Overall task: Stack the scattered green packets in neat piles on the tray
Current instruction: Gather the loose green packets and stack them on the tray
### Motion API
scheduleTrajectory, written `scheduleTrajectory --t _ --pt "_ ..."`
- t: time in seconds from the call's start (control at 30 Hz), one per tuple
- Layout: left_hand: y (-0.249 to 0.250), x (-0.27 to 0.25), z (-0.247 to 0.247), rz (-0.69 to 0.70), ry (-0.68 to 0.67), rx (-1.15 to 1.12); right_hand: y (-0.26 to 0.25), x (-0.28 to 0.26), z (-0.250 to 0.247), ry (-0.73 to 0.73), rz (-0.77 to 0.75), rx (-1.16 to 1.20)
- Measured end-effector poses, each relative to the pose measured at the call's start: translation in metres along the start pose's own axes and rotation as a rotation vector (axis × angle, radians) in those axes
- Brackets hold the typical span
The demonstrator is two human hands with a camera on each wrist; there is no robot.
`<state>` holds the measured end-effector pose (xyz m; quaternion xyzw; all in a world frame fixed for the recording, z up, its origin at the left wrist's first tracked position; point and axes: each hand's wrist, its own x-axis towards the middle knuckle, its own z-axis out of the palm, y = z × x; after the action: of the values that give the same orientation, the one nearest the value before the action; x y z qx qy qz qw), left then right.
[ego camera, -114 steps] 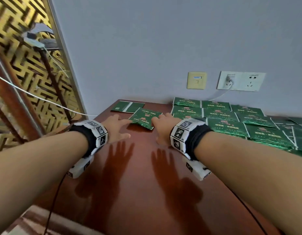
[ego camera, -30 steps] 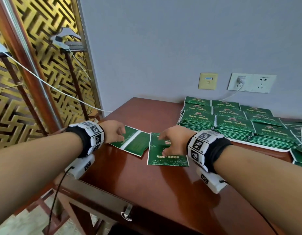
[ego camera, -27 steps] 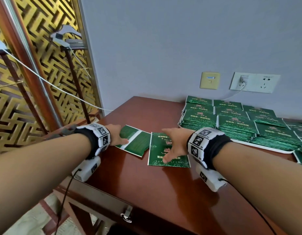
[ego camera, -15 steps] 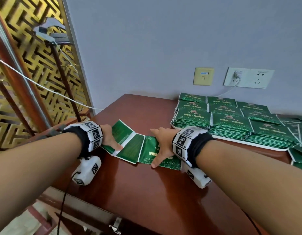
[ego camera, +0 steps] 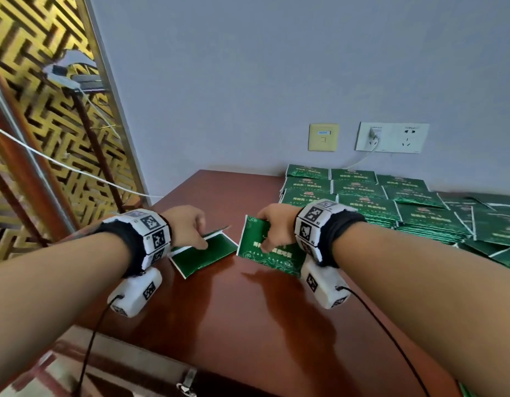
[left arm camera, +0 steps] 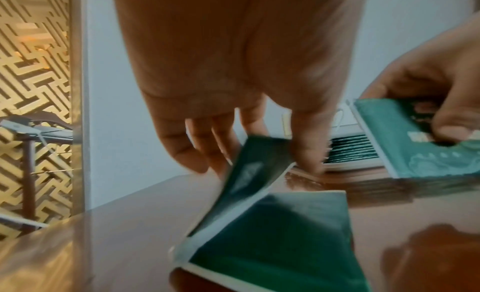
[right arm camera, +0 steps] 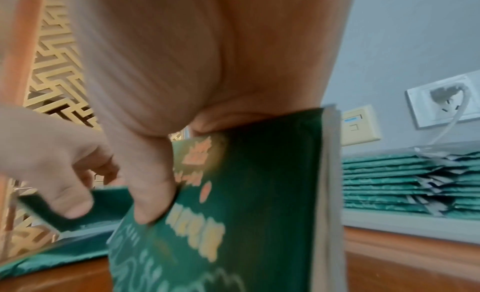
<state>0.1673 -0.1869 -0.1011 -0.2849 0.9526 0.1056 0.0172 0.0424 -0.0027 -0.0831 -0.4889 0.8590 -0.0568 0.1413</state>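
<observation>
My left hand (ego camera: 189,224) pinches a plain green packet (ego camera: 208,253) with a white seam. In the left wrist view, fingers and thumb lift its far half (left arm camera: 255,169), while the near half (left arm camera: 285,241) lies on the table. My right hand (ego camera: 276,227) grips a printed green packet (ego camera: 272,255) by its far edge and tilts it up off the table. The thumb (right arm camera: 148,193) presses on its printed face (right arm camera: 233,214). Neat piles of green packets (ego camera: 359,191) fill the white tray (right arm camera: 402,220) behind the right hand.
Loose green packets (ego camera: 497,224) lie overlapping at the far right. The red-brown table (ego camera: 248,316) ends at a front edge (ego camera: 127,353) below my forearms. A gold lattice screen (ego camera: 33,110) stands to the left. A wall socket (ego camera: 391,137) has a plugged-in cable.
Both hands lay flat on the two packets and slid them toward me. Now their fingers have curled and taken hold, and the far parts of both packets are raised off the table.
</observation>
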Motion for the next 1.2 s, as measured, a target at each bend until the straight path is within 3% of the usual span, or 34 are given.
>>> scheduleTrajectory --t 0.1,0.3,0.5,0.77,0.93,1.2 --pt "0.008 -0.008 0.005 0.005 -0.194 0.134 0.003 -0.002 0.004 -0.002 0.021 -0.092" --pt "0.006 -0.004 0.028 -0.157 -0.222 0.354 0.007 0.005 0.025 -0.198 0.13 -0.342" --pt "0.007 -0.006 0.029 -0.162 -0.257 0.224 0.007 -0.001 0.027 -0.216 0.137 -0.274" --pt "0.018 -0.013 0.03 -0.056 -0.294 0.058 0.017 -0.013 0.033 -0.255 0.139 -0.248" --pt "0.031 -0.014 0.029 -0.002 -0.28 0.091 0.026 -0.026 0.026 -0.164 0.119 -0.249" --pt "0.075 -0.004 0.016 0.095 -0.151 0.097 0.057 -0.049 0.008 0.025 0.193 -0.083"
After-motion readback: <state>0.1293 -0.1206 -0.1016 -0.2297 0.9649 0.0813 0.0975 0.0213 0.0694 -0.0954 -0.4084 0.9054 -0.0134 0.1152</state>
